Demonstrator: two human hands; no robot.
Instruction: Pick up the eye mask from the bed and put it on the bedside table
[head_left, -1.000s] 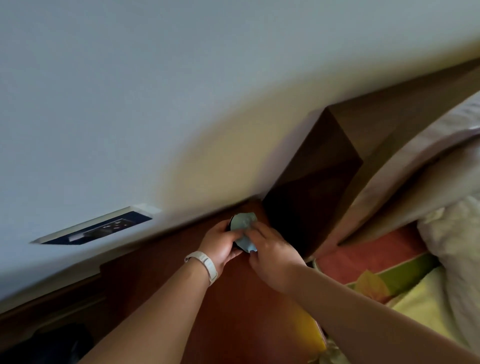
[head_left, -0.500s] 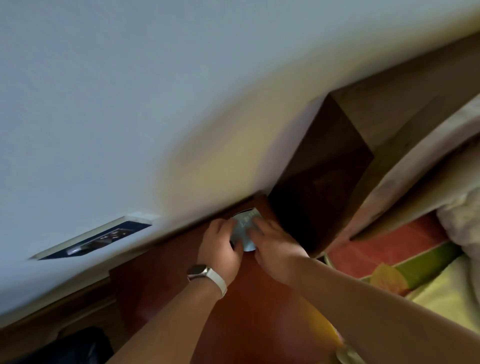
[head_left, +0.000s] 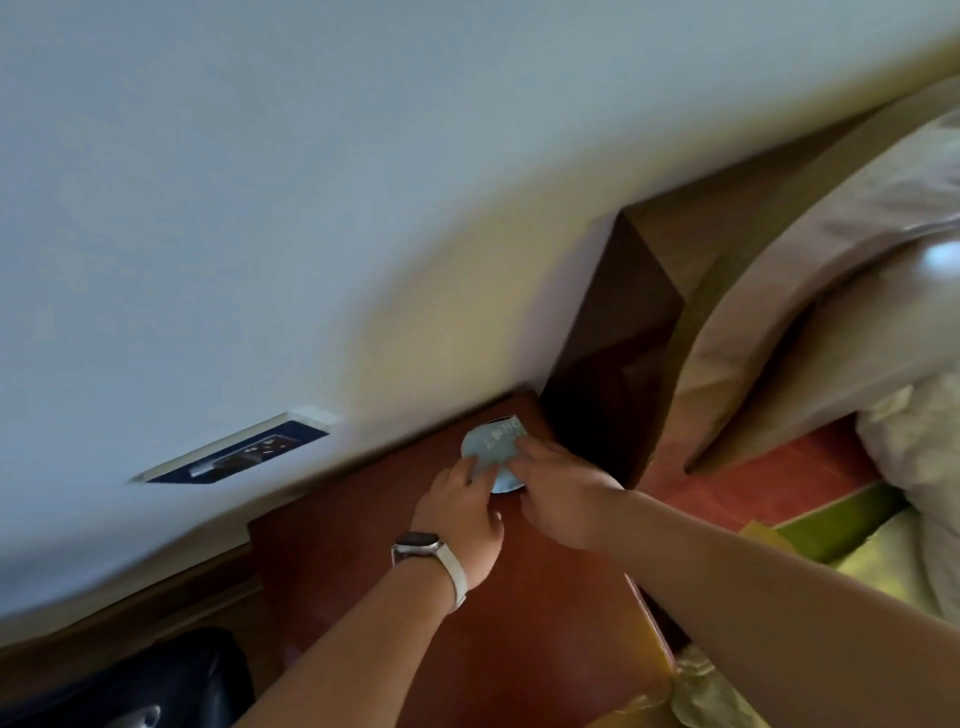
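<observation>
The eye mask (head_left: 493, 447) is a small pale blue piece with faint print, lying at the far corner of the reddish-brown bedside table (head_left: 337, 561), close to the wall and the headboard. My left hand (head_left: 460, 512), with a watch on its wrist, rests its fingertips on the mask's left edge. From the right, my right hand (head_left: 558, 491) has its fingers on the mask's other side. Both hands press or pinch it against the tabletop; part of the mask is hidden under the fingers.
A dark wooden headboard (head_left: 613, 374) rises right behind the mask. The bed with a beige pillow (head_left: 810, 312), white bedding and a red and green cover (head_left: 753, 493) lies to the right. A wall socket panel (head_left: 239, 449) sits left, a black bag (head_left: 130, 686) below.
The mask has gone from being held up between my fingers to lying flatter on the table's far corner. My left hand has turned palm down and slid a little toward me.
</observation>
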